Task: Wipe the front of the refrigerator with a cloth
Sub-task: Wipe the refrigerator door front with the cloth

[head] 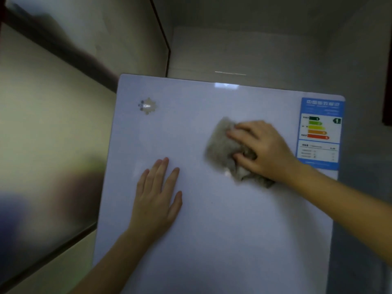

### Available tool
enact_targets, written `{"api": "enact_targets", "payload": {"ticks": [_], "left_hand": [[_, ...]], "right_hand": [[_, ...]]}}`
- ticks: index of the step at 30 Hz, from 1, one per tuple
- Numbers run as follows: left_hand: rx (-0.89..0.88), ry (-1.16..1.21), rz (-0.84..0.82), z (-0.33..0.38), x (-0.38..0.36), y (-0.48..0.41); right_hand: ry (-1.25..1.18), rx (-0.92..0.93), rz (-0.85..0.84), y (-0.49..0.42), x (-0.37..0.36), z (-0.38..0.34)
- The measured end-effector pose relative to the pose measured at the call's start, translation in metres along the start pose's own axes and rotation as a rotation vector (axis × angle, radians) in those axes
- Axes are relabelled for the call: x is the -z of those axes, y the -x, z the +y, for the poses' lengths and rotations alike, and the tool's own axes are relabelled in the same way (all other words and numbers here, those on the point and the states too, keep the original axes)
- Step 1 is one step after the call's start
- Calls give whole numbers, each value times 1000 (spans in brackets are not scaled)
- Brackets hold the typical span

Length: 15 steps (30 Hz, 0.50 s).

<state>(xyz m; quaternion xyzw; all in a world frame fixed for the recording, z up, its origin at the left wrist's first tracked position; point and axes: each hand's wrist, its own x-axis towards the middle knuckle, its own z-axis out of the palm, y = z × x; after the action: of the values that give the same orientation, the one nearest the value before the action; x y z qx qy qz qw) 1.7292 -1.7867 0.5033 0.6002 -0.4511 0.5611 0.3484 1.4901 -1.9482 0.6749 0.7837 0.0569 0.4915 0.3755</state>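
Right hand (262, 148) curls its fingers over a crumpled grey cloth (226, 148), pressing it on the white refrigerator door (212, 230) left of the energy label (320, 132). Cloth sticks out beyond the fingertips, toward door centre. Left hand (157, 200) lies flat, fingers straight, on the door lower left of the cloth, apart from it.

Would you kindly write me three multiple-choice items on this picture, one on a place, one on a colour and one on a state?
1. Where on the glossy white refrigerator door is the blue-bordered energy label?
A) upper right corner
B) lower left corner
C) centre

2. What colour is the crumpled cloth?
A) red
B) grey
C) green

3. How does the left hand lie?
A) gripping the cloth
B) curled in a fist
C) flat on the door, fingers straight

Key: 1 A, the label sits at the door's top right; 2 B, the cloth gripped by the right hand is grey; 3 C, its palm lies flat on the door.
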Motion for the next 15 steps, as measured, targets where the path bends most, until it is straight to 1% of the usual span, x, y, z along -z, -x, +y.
{"api": "enact_targets", "payload": {"ticks": [3,4,6,8,10,12,15], "left_hand": [[-27,5,31,21,-4,-1],[-32,7,39,26,-4,-1],[-23,13,45,34,-4,-3],[-6,12,52,40,-4,-5],[5,9,58,44,-5,-6],[19,13,60,48,-7,-6],[50,21,62,54,-8,-5]], "right_hand": [[4,303,-154,36,-1,-19],[0,371,-188,45,1,-21],[3,409,-200,53,7,-16],[35,337,-175,48,14,1],[80,201,-119,35,24,25],[93,24,-23,20,37,49],[30,-261,127,5,47,71]]}}
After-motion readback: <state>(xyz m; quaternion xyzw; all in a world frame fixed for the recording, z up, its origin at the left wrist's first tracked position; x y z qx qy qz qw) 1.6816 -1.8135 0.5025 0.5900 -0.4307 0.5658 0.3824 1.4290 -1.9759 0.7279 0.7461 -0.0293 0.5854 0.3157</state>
